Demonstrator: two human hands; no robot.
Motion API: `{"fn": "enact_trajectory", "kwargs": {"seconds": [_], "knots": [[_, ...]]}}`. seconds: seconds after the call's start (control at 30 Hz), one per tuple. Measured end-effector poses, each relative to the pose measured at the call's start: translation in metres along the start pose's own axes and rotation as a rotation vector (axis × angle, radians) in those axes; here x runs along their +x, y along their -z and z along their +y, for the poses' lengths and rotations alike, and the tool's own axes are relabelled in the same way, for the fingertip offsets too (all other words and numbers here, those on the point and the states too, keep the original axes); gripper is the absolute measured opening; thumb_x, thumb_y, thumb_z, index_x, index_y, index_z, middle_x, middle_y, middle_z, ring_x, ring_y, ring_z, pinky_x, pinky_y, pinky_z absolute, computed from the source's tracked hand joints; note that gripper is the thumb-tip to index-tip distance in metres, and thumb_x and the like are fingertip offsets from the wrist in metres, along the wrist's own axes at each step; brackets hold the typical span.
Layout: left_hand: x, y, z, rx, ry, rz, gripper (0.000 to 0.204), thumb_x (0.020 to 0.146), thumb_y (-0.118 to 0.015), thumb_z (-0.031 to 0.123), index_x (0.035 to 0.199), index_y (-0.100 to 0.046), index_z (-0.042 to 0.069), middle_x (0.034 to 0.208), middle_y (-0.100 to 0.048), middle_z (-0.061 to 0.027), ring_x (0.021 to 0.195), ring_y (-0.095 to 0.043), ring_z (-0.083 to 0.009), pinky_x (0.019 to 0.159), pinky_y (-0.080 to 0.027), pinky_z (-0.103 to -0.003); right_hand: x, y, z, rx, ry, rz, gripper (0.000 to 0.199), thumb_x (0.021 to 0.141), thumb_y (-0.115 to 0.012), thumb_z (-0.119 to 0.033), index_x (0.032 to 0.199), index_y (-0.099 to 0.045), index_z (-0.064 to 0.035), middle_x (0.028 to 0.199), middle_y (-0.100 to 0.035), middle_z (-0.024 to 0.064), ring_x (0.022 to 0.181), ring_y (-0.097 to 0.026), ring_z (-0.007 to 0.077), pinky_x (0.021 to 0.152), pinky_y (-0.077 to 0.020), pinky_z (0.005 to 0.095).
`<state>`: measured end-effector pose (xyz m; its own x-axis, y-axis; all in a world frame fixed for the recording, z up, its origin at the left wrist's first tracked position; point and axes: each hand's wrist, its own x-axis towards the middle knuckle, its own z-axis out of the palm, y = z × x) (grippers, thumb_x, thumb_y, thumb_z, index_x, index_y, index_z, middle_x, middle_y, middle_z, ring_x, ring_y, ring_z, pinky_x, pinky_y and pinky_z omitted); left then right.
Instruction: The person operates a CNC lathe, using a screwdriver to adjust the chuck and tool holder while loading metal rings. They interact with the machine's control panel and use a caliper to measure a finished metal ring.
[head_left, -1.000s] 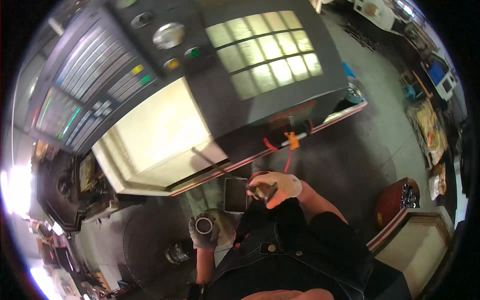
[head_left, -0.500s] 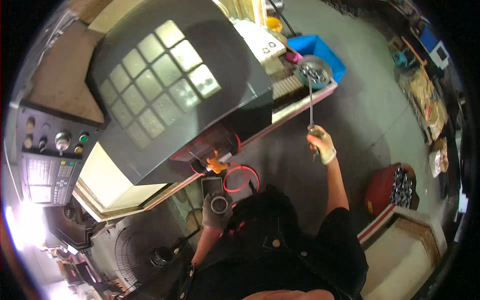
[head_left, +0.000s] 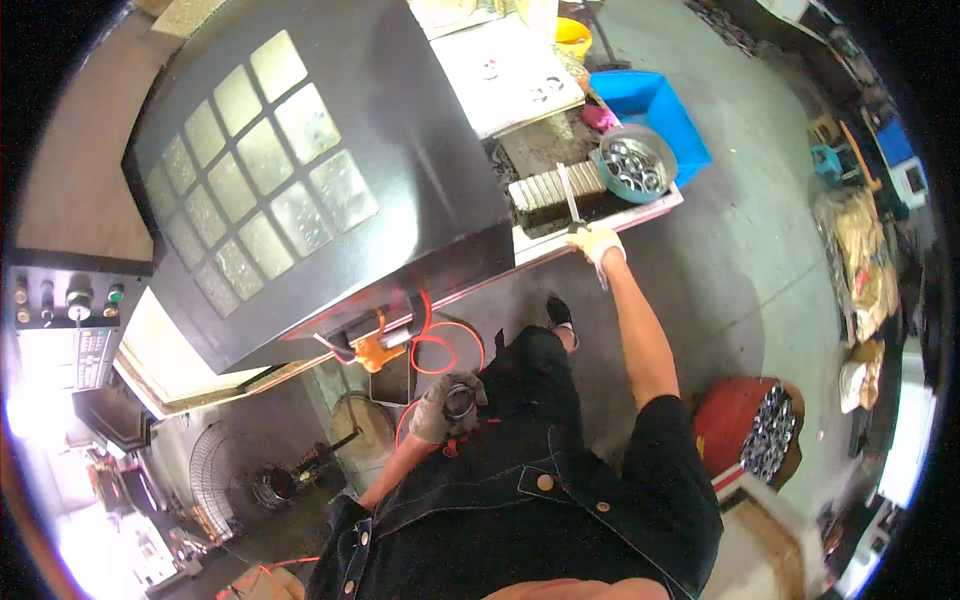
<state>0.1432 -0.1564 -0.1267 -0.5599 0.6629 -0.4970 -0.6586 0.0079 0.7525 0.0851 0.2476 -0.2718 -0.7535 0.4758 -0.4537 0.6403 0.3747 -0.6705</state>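
Observation:
My left hand (head_left: 433, 412), in a grey glove, is closed round a metal ring (head_left: 460, 401) in front of my waist. My right hand (head_left: 598, 244), in a pale glove, reaches over the machine's ledge. It grips a tool with a straight, flat metal bar (head_left: 568, 185) and a dark part by the fingers, which looks like a caliper. The bar points away from me, over a row of grey blocks (head_left: 545, 193). Just right of these blocks stands a round bowl (head_left: 613, 187) with several metal rings (head_left: 635, 165) inside.
A dark machine door (head_left: 400, 150) with window panes fills the left. Behind the bowl sits a blue bin (head_left: 685, 125). An orange air gun (head_left: 378, 353) hangs near a red hose (head_left: 450, 368). A red container (head_left: 722, 420) of metal parts is at right; a fan (head_left: 215, 480) stands lower left.
My right hand has moved left and slightly away, taking the caliper from over the bowl to the grey blocks. My left hand has shifted slightly right, still holding the ring. The view has shifted.

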Motion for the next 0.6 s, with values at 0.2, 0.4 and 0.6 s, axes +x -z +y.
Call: {"fn": "enact_trajectory", "kwargs": {"seconds": [0.2, 0.4, 0.6], "knots": [[0.073, -0.072, 0.036, 0.205, -0.176, 0.124, 0.055, 0.089, -0.037, 0.052, 0.102, -0.053, 0.001, 0.082, -0.057, -0.0089, 0.06, -0.054, -0.0139, 0.054, -0.044, -0.023, 0.152, 0.02, -0.048, -0.539, -0.067, -0.148, 0.043, 0.069, -0.056, -0.04, 0.099, -0.065, -0.011, 0.11, -0.059, 0.0119, 0.102, -0.057, 0.0284, 0.084, -0.0451, 0.0357], [0.103, -0.123, 0.053, 0.237, -0.096, 0.199, 0.054, 0.088, -0.038, 0.052, 0.103, -0.052, 0.002, 0.08, -0.058, -0.0072, 0.058, -0.054, -0.0127, 0.051, -0.043, -0.023, 0.19, 0.037, -0.077, -0.611, -0.15, -0.1, 0.03, 0.07, -0.056, -0.03, 0.093, -0.068, -0.0137, 0.105, -0.063, 0.0088, 0.098, -0.06, 0.0227, 0.08, -0.0478, 0.0314], [0.113, -0.149, 0.037, -0.04, -0.079, 0.321, 0.05, 0.089, -0.038, 0.049, 0.103, -0.052, 0.003, 0.081, -0.058, -0.0076, 0.053, -0.052, -0.0117, 0.046, -0.041, -0.023, 0.218, 0.025, -0.076, -0.692, -0.131, -0.126, 0.031, 0.083, -0.053, -0.037, 0.095, -0.066, -0.0117, 0.111, -0.06, 0.0111, 0.096, -0.061, 0.0236, 0.075, -0.0496, 0.0304]]}}
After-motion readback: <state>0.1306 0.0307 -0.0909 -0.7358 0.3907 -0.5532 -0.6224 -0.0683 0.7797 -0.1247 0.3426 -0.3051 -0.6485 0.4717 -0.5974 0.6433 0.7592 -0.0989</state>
